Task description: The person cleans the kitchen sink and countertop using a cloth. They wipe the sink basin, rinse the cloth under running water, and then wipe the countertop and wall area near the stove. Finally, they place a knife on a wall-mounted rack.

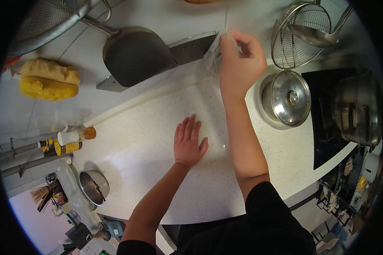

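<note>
My right hand (242, 63) is raised at the tiled wall and grips a crumpled greyish-white cloth (214, 54), which touches the right end of a dark power socket strip (194, 47). Flat on the speckled white countertop (146, 134) rests my left hand (189, 142), fingers spread, holding nothing. A dark wok spatula (137, 54) hangs on the wall over part of the strip, left of the cloth. To the right of my right forearm stands a steel pot with a shiny lid (290, 98).
A wire strainer (298, 38) and a steel ladle (316, 35) hang upper right. A large steamer pot (357, 110) sits on the black cooktop (325, 127). Yellow gloves (49, 79) hang at left, above seasoning jars (68, 147). A steel bowl (94, 187) stands lower left.
</note>
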Tool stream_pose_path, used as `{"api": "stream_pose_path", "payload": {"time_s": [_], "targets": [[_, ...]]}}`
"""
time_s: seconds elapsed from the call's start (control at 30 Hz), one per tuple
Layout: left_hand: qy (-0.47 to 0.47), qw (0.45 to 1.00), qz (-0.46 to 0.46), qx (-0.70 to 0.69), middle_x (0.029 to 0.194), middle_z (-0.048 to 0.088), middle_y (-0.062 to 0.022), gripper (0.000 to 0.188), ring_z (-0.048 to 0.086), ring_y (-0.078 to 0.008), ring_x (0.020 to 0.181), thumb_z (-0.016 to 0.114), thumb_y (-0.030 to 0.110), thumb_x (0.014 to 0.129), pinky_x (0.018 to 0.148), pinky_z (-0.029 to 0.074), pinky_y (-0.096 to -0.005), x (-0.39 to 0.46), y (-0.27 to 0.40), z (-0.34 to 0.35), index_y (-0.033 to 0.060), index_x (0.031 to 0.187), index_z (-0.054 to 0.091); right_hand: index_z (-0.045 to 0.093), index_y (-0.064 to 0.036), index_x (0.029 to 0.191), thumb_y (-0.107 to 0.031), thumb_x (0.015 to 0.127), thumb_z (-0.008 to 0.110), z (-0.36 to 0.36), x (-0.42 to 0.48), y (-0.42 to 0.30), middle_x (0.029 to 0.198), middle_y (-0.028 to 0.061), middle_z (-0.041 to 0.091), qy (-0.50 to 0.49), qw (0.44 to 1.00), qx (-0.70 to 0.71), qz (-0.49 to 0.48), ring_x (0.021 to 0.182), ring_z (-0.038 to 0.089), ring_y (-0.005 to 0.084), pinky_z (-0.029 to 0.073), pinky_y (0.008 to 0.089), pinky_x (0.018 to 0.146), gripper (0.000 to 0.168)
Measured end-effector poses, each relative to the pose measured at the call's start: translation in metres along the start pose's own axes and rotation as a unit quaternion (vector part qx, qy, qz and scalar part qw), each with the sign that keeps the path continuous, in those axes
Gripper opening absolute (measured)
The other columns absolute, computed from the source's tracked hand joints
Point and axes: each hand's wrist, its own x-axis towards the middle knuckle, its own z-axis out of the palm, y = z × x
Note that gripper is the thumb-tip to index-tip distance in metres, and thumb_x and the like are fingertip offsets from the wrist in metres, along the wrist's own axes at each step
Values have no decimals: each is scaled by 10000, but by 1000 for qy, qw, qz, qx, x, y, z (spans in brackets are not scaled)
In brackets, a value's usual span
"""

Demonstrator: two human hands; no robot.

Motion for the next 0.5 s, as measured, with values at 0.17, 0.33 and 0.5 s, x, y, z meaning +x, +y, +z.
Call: {"api": "stream_pose_path", "payload": {"time_s": [0.17, 0.33, 0.5], "targets": [[1, 1000, 3, -4, 1584, 439, -148, 579, 411, -383, 1452, 696, 296, 880, 1203, 327, -537, 1, -1, -2, 43, 1384, 565, 750, -10, 938, -1, 833, 780, -6, 5, -11, 871, 47, 713, -64, 986, -119, -96, 853, 679, 135, 555, 281, 747, 110], [2, 1000, 6, -7, 1583, 436, -155, 580, 413, -392, 1447, 695, 292, 882, 1199, 329, -544, 1, -1, -4, 42, 1387, 560, 732, -25, 887, -4, 793, 765, -2, 9, -4, 833, 56, 696, -39, 985, -93, -140, 760, 648, 158, 514, 277, 685, 101], [-1, 1000, 5, -9, 1578, 439, -157, 580, 415, -394, 1446, 694, 286, 884, 1195, 331, -546, 0, -1, -2, 38, 1390, 555, 720, -32, 874, -16, 804, 757, 5, 1, -9, 862, 31, 698, 16, 1000, -10, 12, 767, 633, 133, 498, 272, 683, 81]]}}
